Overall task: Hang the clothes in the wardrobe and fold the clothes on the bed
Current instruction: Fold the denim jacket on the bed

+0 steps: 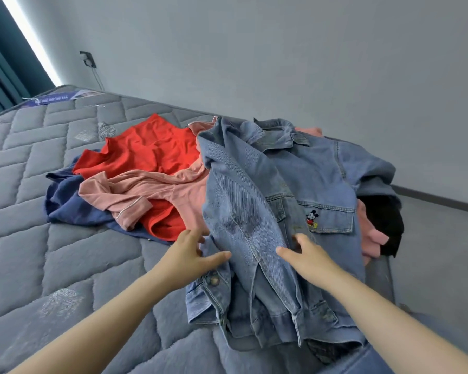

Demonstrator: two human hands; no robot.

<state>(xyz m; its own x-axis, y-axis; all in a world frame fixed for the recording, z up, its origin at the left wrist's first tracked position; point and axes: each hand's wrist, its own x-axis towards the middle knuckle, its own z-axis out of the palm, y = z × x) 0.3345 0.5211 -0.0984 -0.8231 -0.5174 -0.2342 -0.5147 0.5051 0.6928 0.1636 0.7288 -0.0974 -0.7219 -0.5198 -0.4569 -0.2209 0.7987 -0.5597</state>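
So the denim jacket (287,184) is lying on top of the pile on the bed (38,157), centre-right of the frame, front side up. You can see the chest pocket with the little cartoon mouse on it. The collar points away, toward the wall at the top of the frame, and the hem is at the bottom near the person. That puts its long axis running top to bottom, leaning a bit to the left at the collar end. One sleeve lies diagonally across the front.

Neither grip is holding anything. The left grip (192,255) is spread with the thumb out, touching the edge of that sleeve. The right grip (305,257) is relaxed, its fingertips resting on the denim just below the pocket.

My guess is the jacket is about to be picked up or straightened. I'd peel the sleeve off the front first, then take it by the shoulders near the collar, not mid-body, so it comes up flat. Denim is stiff and heavy, so a grab in the middle will probably drag along the pink top (146,193) and red garment (146,147) tucked beside and under it. There's also a navy piece (65,201) at the left and something black (384,220) at the right edge of the pile.
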